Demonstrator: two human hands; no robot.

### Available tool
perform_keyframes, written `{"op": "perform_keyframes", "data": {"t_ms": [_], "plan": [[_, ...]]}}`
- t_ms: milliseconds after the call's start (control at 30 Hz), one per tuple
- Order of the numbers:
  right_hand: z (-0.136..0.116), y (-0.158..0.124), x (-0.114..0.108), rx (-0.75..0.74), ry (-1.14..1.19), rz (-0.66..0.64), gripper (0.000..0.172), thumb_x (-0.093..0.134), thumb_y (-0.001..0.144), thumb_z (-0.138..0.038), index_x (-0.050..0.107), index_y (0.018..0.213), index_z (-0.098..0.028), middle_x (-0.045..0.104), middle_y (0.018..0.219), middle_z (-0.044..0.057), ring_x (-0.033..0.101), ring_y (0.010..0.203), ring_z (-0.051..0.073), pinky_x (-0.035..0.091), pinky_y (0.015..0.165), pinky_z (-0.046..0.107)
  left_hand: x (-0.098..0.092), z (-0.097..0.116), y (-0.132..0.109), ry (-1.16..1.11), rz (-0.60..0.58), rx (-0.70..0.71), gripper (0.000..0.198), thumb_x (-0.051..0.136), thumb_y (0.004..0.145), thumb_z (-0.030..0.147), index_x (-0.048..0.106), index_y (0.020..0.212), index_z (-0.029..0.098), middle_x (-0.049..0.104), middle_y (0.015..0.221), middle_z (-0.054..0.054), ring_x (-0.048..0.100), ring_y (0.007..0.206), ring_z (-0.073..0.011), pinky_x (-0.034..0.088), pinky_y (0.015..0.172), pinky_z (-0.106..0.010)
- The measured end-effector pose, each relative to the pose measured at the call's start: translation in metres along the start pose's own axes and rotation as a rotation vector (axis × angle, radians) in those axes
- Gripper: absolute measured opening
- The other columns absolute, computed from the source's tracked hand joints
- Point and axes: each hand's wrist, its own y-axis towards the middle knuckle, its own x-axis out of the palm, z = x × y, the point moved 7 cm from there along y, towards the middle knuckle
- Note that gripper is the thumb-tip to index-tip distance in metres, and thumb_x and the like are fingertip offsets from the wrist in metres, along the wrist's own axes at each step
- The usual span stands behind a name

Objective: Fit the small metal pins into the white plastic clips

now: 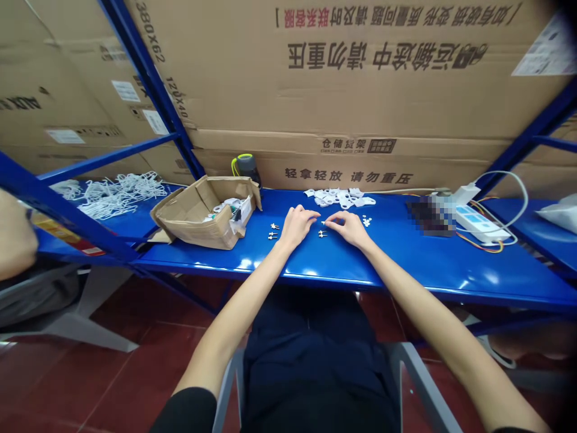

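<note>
Over the blue tabletop, my left hand (297, 226) has its fingers bent and drawn together; whatever is between the tips is too small to make out. Facing it, my right hand (350, 228) pinches a tiny white piece (323, 223) between thumb and forefinger. Just below those fingertips lie small metal-and-white pin parts (321, 233). Similar pin parts (273, 235) rest left of my left hand. A scatter of tiny white pieces (366, 221) sits right of my right hand. Behind both hands is a pile of white plastic pieces (341, 197).
An open cardboard box (202, 233) with white parts stands left, a dark cylinder with a yellow-green strap (247, 167) behind it. At right are a white power strip (480, 224) and cables. Blue posts (148, 78) frame the bench; another person's arm (15, 237) is far left.
</note>
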Motion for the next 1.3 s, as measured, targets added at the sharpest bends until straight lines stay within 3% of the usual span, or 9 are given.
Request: {"op": "perform_keyframes", "data": {"t_ms": [200,467,667,833,933,1167,1300], "plan": [[0.001,0.002,0.012,-0.074,-0.086,-0.087,0.014,0.075,0.092,-0.038,0.086,0.089,-0.029,0.079,0.106,0.007,0.069,0.101,0.028,0.054,0.099,0.045,-0.005,-0.013,-0.004,0.127,0.083,-0.143,0.035,0.050,0.105,0.015,0.082,0.115,0.024,0.073,0.132,-0.013,0.058,0.125,-0.0371,0.044,0.104,-0.054],[0.002,0.001,0.014,-0.090,-0.083,-0.113,0.010,0.077,0.092,-0.035,0.087,0.092,-0.030,0.077,0.110,0.006,0.070,0.108,0.028,0.052,0.105,0.045,0.004,-0.007,-0.004,0.226,0.023,-0.098,0.042,0.051,0.100,0.013,0.078,0.132,0.021,0.060,0.154,-0.016,0.053,0.134,-0.0401,0.043,0.108,-0.058],[0.008,0.003,0.008,-0.032,-0.135,-0.065,0.020,0.068,0.098,-0.028,0.085,0.108,-0.025,0.077,0.108,0.007,0.068,0.090,0.023,0.055,0.095,0.041,0.005,0.001,-0.004,0.235,0.008,-0.038,0.035,0.056,0.103,0.019,0.082,0.123,0.028,0.062,0.152,-0.009,0.054,0.133,-0.0355,0.044,0.108,-0.054],[0.023,0.004,-0.002,0.052,-0.255,0.028,0.026,0.062,0.097,-0.018,0.082,0.114,-0.022,0.078,0.109,0.009,0.067,0.094,0.026,0.053,0.096,0.043,0.007,0.001,-0.002,0.224,0.009,-0.011,0.028,0.057,0.109,0.036,0.084,0.114,0.031,0.066,0.146,-0.005,0.056,0.127,-0.0318,0.044,0.105,-0.051],[0.029,0.004,-0.007,0.076,-0.301,0.062,0.026,0.061,0.097,-0.019,0.082,0.113,-0.023,0.078,0.109,0.010,0.066,0.096,0.027,0.053,0.095,0.045,0.008,-0.003,-0.001,0.216,-0.012,-0.020,0.026,0.059,0.109,0.036,0.084,0.112,0.031,0.068,0.143,-0.005,0.056,0.125,-0.0310,0.043,0.102,-0.049],[0.011,0.001,0.007,-0.064,-0.193,-0.074,0.023,0.066,0.101,-0.037,0.085,0.106,-0.025,0.073,0.106,0.009,0.065,0.101,0.027,0.052,0.092,0.040,0.005,-0.007,0.000,0.175,-0.021,-0.083,0.022,0.064,0.107,0.036,0.084,0.109,0.028,0.070,0.136,-0.007,0.056,0.123,-0.0305,0.042,0.101,-0.048],[0.005,0.001,0.014,-0.102,-0.194,-0.110,0.016,0.074,0.096,-0.037,0.086,0.101,-0.028,0.072,0.106,0.008,0.064,0.104,0.027,0.051,0.097,0.042,0.005,-0.007,0.000,0.164,-0.024,-0.097,0.022,0.064,0.107,0.034,0.084,0.104,0.026,0.071,0.134,-0.007,0.057,0.122,-0.0301,0.042,0.100,-0.048]]}}
